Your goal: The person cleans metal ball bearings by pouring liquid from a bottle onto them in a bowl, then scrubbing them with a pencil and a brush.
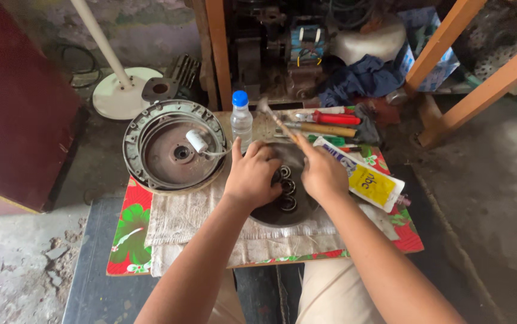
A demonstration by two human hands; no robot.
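Head view, looking down at a low board covered by a red floral cloth (131,231) with a pale woven rag (186,219) spread over it. I am resting my left hand (251,175), fingers curled and partly closed, on the left rim of a dark round metal motor plate (282,211) that is lying near the middle of the board; whether those fingers are actually gripping the rim I cannot tell. My right hand (323,174) is closing around the handle of a thin wooden-handled brush (276,120), which is pointing toward the far edge, its tip near a clear plastic bottle with a blue cap (241,120). Copper-coloured coils (287,187) are showing on the plate between my two hands. At the far left corner a grey round cast-metal fan housing (174,147) is lying. A white and yellow tube (363,177) is lying just beside my right hand toward the right edge, and red-handled tools (330,119) are lying along the far edge.
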